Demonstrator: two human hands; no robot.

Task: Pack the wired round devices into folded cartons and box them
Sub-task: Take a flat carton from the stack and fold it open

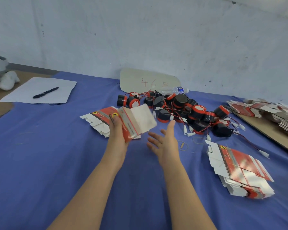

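My left hand [118, 130] grips a red and white carton [136, 121], partly unfolded and blurred, held above the blue cloth. My right hand [165, 141] hovers just right of it, palm up, fingers spread, holding nothing. A pile of black and red round devices [181, 108] with red wires and white plugs lies behind my hands. A stack of flat cartons [239, 170] sits at the right front. More flat cartons [98, 120] lie under and left of the held one.
The blue cloth [56, 163] covers the table. White paper [40, 90] with a black pen [46, 92] lies far left. A cardboard sign [148, 80] and a water bottle [175, 90] stand at the wall. Further flat cartons [269, 112] rest on a board at the right. Rubber bands [183, 145] lie nearby.
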